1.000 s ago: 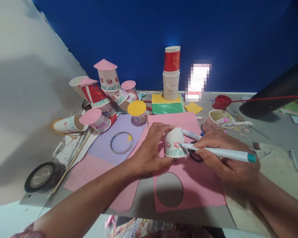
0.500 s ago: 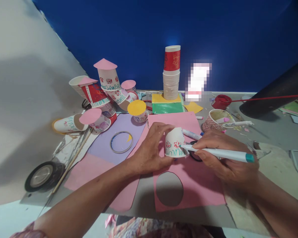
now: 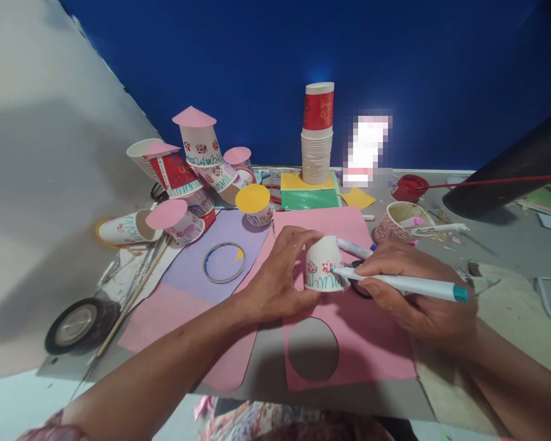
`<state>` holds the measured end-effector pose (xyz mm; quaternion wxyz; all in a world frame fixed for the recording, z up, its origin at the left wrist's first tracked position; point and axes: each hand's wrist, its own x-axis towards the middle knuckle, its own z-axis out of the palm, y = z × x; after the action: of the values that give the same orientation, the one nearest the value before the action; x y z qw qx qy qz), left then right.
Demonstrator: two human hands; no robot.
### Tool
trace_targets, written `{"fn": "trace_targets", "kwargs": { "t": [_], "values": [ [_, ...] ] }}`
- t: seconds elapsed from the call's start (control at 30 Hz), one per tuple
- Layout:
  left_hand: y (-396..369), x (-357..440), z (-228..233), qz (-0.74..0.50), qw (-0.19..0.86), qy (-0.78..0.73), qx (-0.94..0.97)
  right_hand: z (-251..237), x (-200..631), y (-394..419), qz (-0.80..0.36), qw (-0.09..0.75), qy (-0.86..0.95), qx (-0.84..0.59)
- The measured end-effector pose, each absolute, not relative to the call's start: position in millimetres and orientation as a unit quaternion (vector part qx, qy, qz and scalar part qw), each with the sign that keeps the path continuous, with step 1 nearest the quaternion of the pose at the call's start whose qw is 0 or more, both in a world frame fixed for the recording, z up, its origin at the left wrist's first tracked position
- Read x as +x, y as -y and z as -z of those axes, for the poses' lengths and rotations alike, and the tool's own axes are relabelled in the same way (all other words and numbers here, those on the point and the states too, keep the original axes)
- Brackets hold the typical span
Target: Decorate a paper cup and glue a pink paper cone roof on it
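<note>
Pink sheet (image 3: 371,361) lies under the work. Left hand (image 3: 278,272) grips white paper cup (image 3: 320,251), apparently to steady it; cup sits rim-down over sheet, between left thumb and fingers. Right hand (image 3: 420,291) pinches green-ended marker (image 3: 411,283) near its tip, likely for control; tip at red dots (image 3: 327,267), clear of left fingertips.

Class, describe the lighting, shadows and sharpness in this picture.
Head view: a pixelated white patch glares against the dark blue wall; head view: shadow partly darkens the round-holed pink paper sheet; head view: the white paper cup with red and green drawings looks fairly sharp.
</note>
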<state>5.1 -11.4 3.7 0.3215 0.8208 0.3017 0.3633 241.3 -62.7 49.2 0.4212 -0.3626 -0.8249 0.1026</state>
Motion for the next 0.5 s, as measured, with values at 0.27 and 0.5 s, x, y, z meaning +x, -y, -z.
{"fn": "trace_targets", "kwargs": {
  "t": [0.27, 0.5],
  "values": [
    [12.4, 5.8, -4.9, -0.361, 0.327, -0.305, 0.818, -49.9, 240.9, 62.4, -0.105, 0.42, 0.824, -0.366],
    [13.7, 5.6, -7.4, -0.35, 0.334, -0.311, 0.818, -49.2, 239.8, 62.5, -0.116, 0.423, 0.819, -0.37]
  ]
}}
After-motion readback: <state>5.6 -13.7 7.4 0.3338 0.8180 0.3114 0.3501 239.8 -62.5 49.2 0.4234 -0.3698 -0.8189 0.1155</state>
